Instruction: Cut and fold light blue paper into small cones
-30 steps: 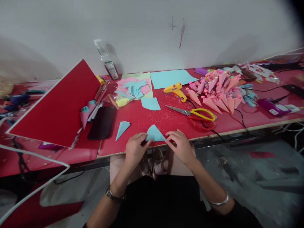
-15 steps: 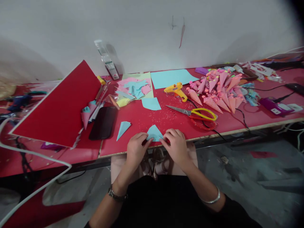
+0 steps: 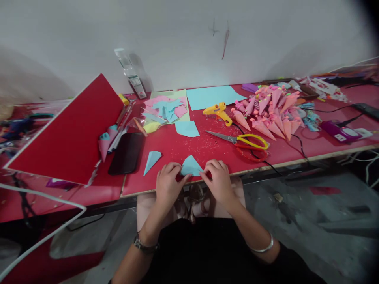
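Note:
Near the front edge of the red table, a piece of light-blue paper (image 3: 191, 165) lies between my two hands. My left hand (image 3: 169, 182) pinches its left corner between thumb and fingers. The right corner is gripped by my right hand (image 3: 217, 179), thumb and fingertips together. To the left of my hands is a folded light-blue paper cone (image 3: 152, 161). Beyond them sits another cut piece of light-blue paper (image 3: 187, 129) with a curved edge. Scissors (image 3: 239, 141) with yellow and red handles lie to the right of that piece, blades pointing left.
A yellow glue gun (image 3: 218, 113) lies behind the scissors, its cable running right. Pink paper cones (image 3: 275, 112) are heaped at the right. At the left are a black phone (image 3: 126, 153) and a tilted red board (image 3: 69, 136). Paper scraps (image 3: 167, 109) lie at the back.
The view has shifted slightly, so everything sits a little further left. Both hands keep hold of the light-blue paper in nearly the same pose.

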A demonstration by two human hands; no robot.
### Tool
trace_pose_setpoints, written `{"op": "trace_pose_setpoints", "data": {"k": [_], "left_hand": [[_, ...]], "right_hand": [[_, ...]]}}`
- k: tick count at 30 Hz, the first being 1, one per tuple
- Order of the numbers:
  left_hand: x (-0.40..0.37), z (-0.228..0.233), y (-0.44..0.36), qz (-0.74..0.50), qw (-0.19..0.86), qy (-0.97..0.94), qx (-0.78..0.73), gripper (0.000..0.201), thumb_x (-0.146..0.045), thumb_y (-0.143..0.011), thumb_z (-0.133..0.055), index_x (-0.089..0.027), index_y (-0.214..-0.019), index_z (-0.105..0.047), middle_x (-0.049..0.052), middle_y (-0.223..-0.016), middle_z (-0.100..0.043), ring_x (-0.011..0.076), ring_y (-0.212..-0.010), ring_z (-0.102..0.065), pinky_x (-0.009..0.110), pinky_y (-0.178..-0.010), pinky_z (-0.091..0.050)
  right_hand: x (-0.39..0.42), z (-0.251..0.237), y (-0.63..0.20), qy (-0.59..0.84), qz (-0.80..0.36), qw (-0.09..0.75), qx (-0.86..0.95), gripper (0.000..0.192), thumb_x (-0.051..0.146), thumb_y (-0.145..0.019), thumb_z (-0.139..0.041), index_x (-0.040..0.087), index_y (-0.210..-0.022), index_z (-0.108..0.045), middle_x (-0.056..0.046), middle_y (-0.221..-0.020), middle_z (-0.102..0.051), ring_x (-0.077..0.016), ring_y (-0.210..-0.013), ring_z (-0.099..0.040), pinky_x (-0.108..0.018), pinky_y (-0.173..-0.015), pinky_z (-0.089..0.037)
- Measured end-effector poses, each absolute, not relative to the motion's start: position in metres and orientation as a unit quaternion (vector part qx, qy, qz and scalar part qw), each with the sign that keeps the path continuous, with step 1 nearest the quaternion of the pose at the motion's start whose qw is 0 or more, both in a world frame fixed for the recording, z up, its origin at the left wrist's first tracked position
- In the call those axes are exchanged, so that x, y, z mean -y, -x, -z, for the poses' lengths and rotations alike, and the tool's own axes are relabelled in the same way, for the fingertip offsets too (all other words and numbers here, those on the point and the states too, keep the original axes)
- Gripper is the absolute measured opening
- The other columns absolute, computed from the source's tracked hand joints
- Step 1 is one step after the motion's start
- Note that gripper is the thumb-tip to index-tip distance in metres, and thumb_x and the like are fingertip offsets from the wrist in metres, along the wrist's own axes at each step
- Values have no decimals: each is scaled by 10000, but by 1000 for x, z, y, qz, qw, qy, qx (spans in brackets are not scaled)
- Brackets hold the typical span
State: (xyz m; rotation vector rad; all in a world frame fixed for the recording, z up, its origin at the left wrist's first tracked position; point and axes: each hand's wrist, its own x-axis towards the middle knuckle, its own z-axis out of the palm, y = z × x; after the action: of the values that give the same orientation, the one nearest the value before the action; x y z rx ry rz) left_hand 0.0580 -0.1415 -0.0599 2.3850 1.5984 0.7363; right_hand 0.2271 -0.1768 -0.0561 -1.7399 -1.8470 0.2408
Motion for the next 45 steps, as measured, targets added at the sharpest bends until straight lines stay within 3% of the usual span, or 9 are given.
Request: {"op": "trace_pose_setpoints", "data": {"k": [6,14,22,32,38,42,45], "left_hand": [[140,59,-57,-256,109,-795,-539,205,-329,-740,-609,-174,-650,-509,30,-853,-579,162,-780,-521,291,-696,-411],[137,61,-48,-263,137,-787,-540,158,-287,-745,-599,-181,-644,-542,35,-919,-562,170,-847,-537,301,-734,-426],[136,61,-48,-253,130,-789,-544,154,-284,-744,-594,-176,-644,-548,44,-932,-565,173,-856,-542,310,-747,-434],[137,61,-47,-262,137,-785,-544,158,-275,-745,-585,-179,-627,-540,34,-913,-559,164,-837,-550,298,-731,-435],[136,60,-47,-251,136,-793,-539,127,-266,-746,-572,-183,-656,-537,38,-921,-560,170,-847,-543,298,-733,-430],[134,58,-45,-250,149,-802,-521,120,-275,-755,-562,-184,-681,-538,35,-901,-552,165,-842,-540,297,-747,-429],[129,57,-42,-247,174,-814,-497,144,-302,-755,-567,-185,-682,-526,19,-846,-537,147,-784,-538,277,-716,-434]], "right_hand": [[175,54,-226,659,-84,276,694,152,240,-779,-568,191,-658,-490,-17,-798,-551,-176,-791,-449,-315,-727,-336],[174,55,-226,675,-65,254,690,141,232,-742,-575,192,-644,-482,-7,-797,-534,-171,-791,-439,-319,-736,-324],[170,52,-210,705,-4,212,677,290,474,-713,-570,192,-692,-506,-59,-846,-508,-227,-839,-415,-379,-745,-309],[175,53,-231,660,-105,269,693,34,199,-752,-532,200,-768,-502,-25,-848,-529,-181,-815,-445,-302,-741,-357],[179,55,-242,618,-137,305,712,209,38,-738,-403,189,-822,-520,-38,-859,-556,-177,-813,-477,-303,-741,-387],[181,58,-245,574,-136,338,733,332,31,-768,-354,189,-996,-537,-58,-1033,-579,-179,-979,-489,-332,-854,-386],[183,58,-246,499,-130,284,809,353,123,-818,-401,248,-1127,-518,-17,-1237,-507,-179,-1164,-397,-371,-970,-313]]}}
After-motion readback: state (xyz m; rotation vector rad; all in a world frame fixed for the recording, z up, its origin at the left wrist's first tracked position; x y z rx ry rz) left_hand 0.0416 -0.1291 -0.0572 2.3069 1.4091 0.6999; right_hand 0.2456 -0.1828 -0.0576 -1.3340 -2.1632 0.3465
